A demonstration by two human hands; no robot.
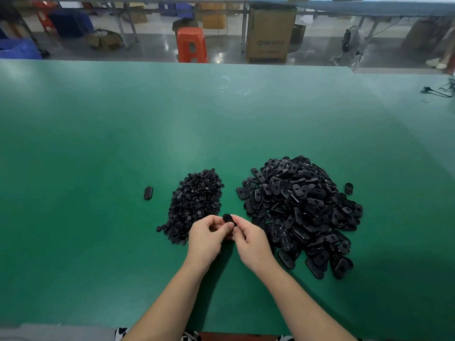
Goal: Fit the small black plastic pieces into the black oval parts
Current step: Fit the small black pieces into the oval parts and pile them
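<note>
A green worktop point(123, 134) is stretching wide under a workshop background of an orange stool point(192, 44), cardboard boxes and blue crates. Near the person's edge, both hands are meeting over bare mat, between the heap of small black pieces point(194, 203) on the left and the bigger heap of black oval parts point(300, 207) on the right.

The left hand point(206, 238) and the right hand point(253, 241) are both curling their fingers round one oval part point(228, 219), its rounded end showing above the fingertips. Whether a small piece is already pinched against it is hidden by the fingers, so I cannot tell. Each grip is closed tight on the part, with no gap showing.

The likely trouble is a small piece slipping as it is being pressed in — everything is black on black, and a dropped piece would be vanishing into either heap. A tilted piece could also be seating crookedly. The right wrist is sitting just beside the oval heap's near edge, so a sideways sweep could be scattering parts.

One lone oval point(148, 192) is lying apart on the left, probably finished. Open room is lying all round — far ahead, and left beyond that oval — for laying down finished parts.
</note>
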